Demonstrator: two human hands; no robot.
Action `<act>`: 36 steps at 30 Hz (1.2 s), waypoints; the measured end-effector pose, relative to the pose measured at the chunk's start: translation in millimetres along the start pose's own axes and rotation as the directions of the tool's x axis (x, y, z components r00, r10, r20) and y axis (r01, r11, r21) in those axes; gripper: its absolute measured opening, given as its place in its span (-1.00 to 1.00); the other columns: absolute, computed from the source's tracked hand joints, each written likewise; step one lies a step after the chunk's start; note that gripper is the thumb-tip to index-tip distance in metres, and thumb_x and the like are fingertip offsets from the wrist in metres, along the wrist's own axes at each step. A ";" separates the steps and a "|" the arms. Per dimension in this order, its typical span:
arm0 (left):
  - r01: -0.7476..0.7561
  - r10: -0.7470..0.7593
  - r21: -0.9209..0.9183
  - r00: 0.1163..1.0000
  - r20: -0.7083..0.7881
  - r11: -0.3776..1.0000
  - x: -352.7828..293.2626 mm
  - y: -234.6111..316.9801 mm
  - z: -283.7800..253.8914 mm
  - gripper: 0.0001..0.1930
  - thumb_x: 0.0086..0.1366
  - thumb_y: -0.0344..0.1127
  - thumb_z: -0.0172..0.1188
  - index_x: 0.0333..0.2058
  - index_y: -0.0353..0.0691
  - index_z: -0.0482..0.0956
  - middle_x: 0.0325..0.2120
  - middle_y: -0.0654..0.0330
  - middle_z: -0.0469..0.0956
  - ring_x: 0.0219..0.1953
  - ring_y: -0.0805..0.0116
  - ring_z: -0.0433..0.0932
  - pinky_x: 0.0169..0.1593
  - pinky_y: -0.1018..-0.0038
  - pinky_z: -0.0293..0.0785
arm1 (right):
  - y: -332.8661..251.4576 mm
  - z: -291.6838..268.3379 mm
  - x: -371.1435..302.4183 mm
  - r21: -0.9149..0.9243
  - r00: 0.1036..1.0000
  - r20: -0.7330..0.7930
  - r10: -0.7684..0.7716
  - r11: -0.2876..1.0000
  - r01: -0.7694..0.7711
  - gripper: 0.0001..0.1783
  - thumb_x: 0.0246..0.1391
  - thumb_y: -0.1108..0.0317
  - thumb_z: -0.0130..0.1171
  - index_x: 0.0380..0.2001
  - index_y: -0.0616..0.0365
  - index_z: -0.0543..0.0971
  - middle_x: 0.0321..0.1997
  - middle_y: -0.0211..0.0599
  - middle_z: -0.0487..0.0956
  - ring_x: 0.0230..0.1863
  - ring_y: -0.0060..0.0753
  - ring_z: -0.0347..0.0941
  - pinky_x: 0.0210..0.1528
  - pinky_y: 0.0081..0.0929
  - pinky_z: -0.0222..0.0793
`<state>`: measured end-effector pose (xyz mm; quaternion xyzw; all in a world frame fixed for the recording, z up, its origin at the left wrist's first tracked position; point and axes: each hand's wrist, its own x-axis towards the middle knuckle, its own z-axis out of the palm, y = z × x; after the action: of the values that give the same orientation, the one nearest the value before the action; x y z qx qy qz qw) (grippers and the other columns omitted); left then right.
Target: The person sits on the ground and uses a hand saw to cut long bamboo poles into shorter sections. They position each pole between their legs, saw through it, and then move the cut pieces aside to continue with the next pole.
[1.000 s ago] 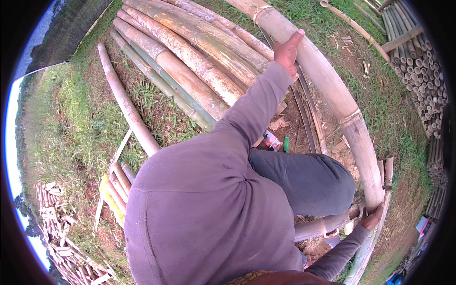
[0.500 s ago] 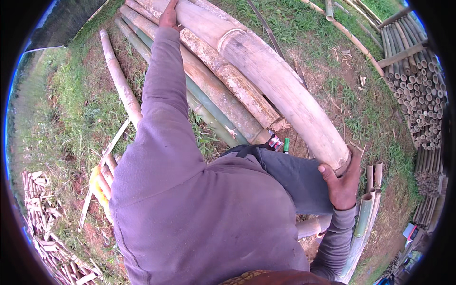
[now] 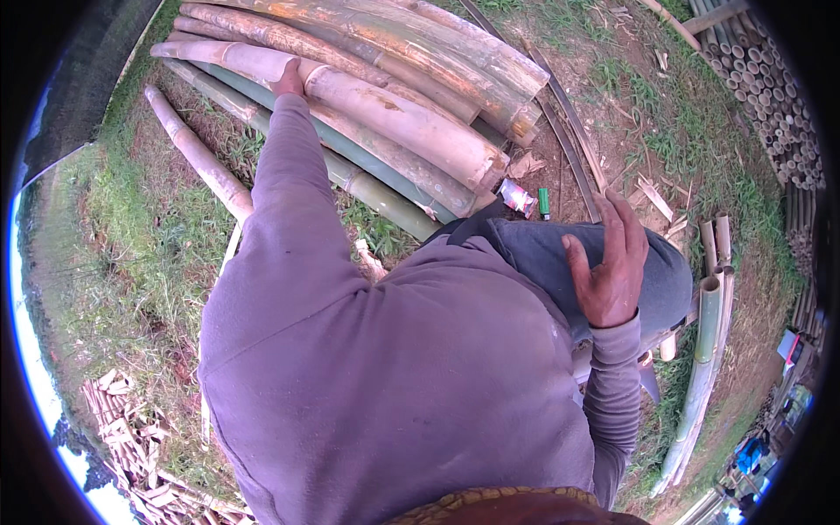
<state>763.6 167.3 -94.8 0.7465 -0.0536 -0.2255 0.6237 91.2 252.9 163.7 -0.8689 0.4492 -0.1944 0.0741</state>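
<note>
My left hand (image 3: 290, 79), arm stretched forward, grips a pale bamboo pole (image 3: 394, 115) near one of its joints. The pole's cut end faces my lap, and the pole rests over other poles in a pile. My right hand (image 3: 610, 271) holds nothing; its fingers are spread above my dark-trousered leg. Beside the held pole lie an orange-stained bamboo pole (image 3: 420, 54) and a green bamboo pole (image 3: 385, 166).
A small green lighter-like item (image 3: 543, 203) and a crumpled packet (image 3: 517, 198) lie by the pole ends. Dark flat strips (image 3: 567, 131) cross the ground beyond. Upright-looking bamboo tubes (image 3: 707, 319) stand to my right; stacked poles (image 3: 757, 79) fill the far right.
The pale pole, held in both hands before, has come down leftward onto the pile. My right hand has let go of its near end and opened; my left hand stays on it.
</note>
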 end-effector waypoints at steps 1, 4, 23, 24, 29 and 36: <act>-0.040 0.039 0.049 0.999 0.011 0.998 35.4 2.8 -27.6 0.23 -0.04 0.04 0.58 0.42 -0.67 0.13 0.32 -0.27 0.45 0.23 -0.12 0.56 0.36 0.31 0.44 | 5.3 -13.4 -6.9 0.010 0.997 -0.072 0.018 1.000 -0.017 -0.25 0.01 0.35 0.51 0.30 0.16 0.50 0.36 0.00 0.47 0.36 0.13 0.39 0.42 -0.01 0.23; 0.125 -0.074 0.236 0.975 -0.212 0.964 10.4 -15.1 8.6 0.10 0.07 0.10 0.53 0.36 -0.65 0.28 0.27 -0.26 0.50 0.20 -0.12 0.59 0.33 0.28 0.48 | 22.5 -20.2 -37.3 0.006 0.965 -0.230 0.127 0.992 -0.129 -0.34 0.08 0.38 0.48 0.26 0.23 0.54 0.34 0.04 0.50 0.36 0.13 0.41 0.42 -0.02 0.26; 0.248 -0.187 0.517 0.968 -0.167 0.819 -60.8 -82.8 -55.2 0.35 0.04 0.35 0.51 0.39 -0.76 0.07 0.34 -0.30 0.41 0.25 -0.04 0.54 0.35 0.31 0.43 | 150.2 34.4 -268.3 0.358 0.370 -0.464 0.805 0.552 -0.753 -0.43 0.51 0.00 0.08 0.18 0.37 0.57 0.18 0.06 0.60 0.20 -0.03 0.54 0.30 -0.14 0.39; 0.261 -0.178 0.579 0.964 -0.198 0.773 -66.1 -72.1 -52.1 0.41 0.04 0.36 0.50 0.43 -0.76 -0.04 0.37 -0.33 0.36 0.28 -0.05 0.52 0.38 0.30 0.41 | 161.9 54.0 -297.6 0.360 0.367 -0.419 0.830 0.524 -0.772 -0.43 0.50 -0.01 0.11 0.17 0.37 0.58 0.16 0.06 0.61 0.18 -0.02 0.55 0.28 -0.14 0.40; 0.309 -0.072 0.736 0.939 -0.336 0.602 -129.7 -53.7 -15.2 0.47 0.06 0.35 0.47 0.49 -0.63 -0.27 0.39 -0.35 0.28 0.39 -0.19 0.37 0.51 0.21 0.21 | 125.5 123.6 -374.0 0.224 0.298 -0.331 0.895 0.381 -0.897 -0.49 0.40 0.07 0.25 0.11 0.34 0.60 0.09 0.08 0.62 0.16 0.09 0.55 0.26 -0.03 0.43; -0.313 0.570 0.911 0.814 0.111 0.270 -223.2 0.1 114.7 0.11 0.09 0.40 0.41 0.48 -0.07 0.21 0.44 -0.04 0.24 0.43 -0.09 0.26 0.40 -0.07 0.26 | 109.6 139.1 -384.0 0.322 0.140 -0.310 0.940 0.243 -0.915 -0.64 0.25 0.30 0.34 0.07 0.19 0.63 0.06 0.02 0.64 0.13 0.13 0.56 0.23 -0.07 0.46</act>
<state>518.1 143.9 -48.3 0.9339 -0.2973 0.1156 0.1614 -134.9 493.1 -100.7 -0.3332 0.8845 -0.3119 0.0969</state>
